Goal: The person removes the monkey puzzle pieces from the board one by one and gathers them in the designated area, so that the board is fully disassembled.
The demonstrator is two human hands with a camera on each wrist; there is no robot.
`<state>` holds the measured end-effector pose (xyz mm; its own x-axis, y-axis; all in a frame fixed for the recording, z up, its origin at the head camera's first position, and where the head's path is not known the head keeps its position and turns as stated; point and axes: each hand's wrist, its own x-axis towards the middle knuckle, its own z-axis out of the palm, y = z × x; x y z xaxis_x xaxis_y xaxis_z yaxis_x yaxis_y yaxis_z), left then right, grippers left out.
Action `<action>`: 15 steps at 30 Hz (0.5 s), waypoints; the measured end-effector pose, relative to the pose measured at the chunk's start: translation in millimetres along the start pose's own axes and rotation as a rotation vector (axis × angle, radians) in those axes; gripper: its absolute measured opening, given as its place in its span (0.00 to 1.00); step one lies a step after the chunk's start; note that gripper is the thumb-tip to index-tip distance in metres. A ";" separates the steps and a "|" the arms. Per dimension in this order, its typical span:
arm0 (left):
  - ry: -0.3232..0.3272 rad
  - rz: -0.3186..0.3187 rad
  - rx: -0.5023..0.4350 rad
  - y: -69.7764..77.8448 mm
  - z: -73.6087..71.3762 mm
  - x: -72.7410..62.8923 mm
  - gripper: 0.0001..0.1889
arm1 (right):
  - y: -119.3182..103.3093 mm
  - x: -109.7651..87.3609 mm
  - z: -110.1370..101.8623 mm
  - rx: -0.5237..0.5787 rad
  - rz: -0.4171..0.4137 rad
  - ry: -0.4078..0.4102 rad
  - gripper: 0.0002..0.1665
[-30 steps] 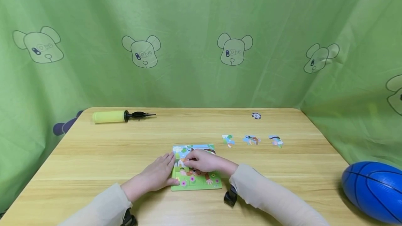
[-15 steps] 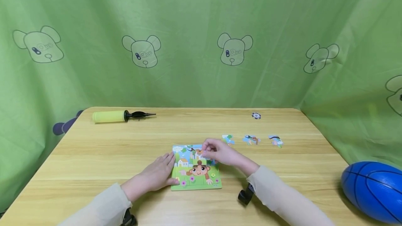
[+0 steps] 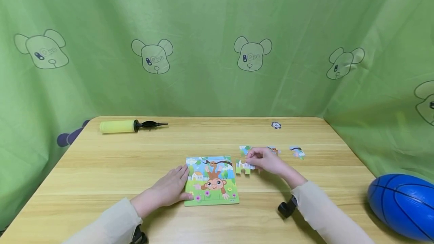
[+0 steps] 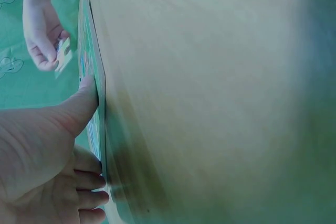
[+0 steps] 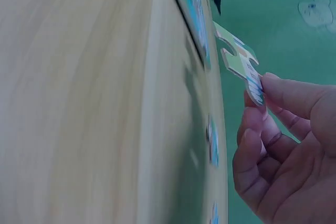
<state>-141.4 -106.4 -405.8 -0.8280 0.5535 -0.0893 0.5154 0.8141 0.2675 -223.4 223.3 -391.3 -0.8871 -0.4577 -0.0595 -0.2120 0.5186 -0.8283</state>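
Observation:
A square jigsaw board [image 3: 217, 199] printed with a hanging monkey lies on the table. My left hand [image 3: 168, 188] rests along its left edge, fingers straight, thumb over the near left corner. Beyond the board's right side, my right hand [image 3: 269, 160] pinches a jigsaw piece [image 3: 242, 167] between thumb and fingers. That piece [image 5: 242, 62] shows green and white printing and is held tilted above the tabletop in the right wrist view. Behind the right hand lie loose jigsaw pieces: one at the left [image 3: 244, 150], one partly covered by the hand [image 3: 275, 150], one at the right [image 3: 297, 152].
A yellow hand pump [image 3: 118, 126] with a black nozzle lies at the back left of the wooden table [image 3: 135, 153]. Towards the back right is a small round black-and-white disc [image 3: 276, 125]. A blue ball [image 3: 401, 204] sits at the right edge. Green curtain [image 3: 203, 86] hangs behind.
My right hand has moved rightward off the board, carrying the jigsaw piece, and the monkey picture is uncovered. The left hand has stayed at the board's left edge.

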 end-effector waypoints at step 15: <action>-0.003 -0.004 -0.002 -1.0 0.6 0.3 0.44 | 29.5 -1.2 -11.2 -0.112 0.058 0.010 0.05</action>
<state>-142.1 -106.9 -406.7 -0.8295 0.5506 -0.0937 0.5113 0.8161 0.2693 -233.2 247.2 -409.4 -0.9032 -0.4176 -0.0990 -0.2047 0.6219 -0.7559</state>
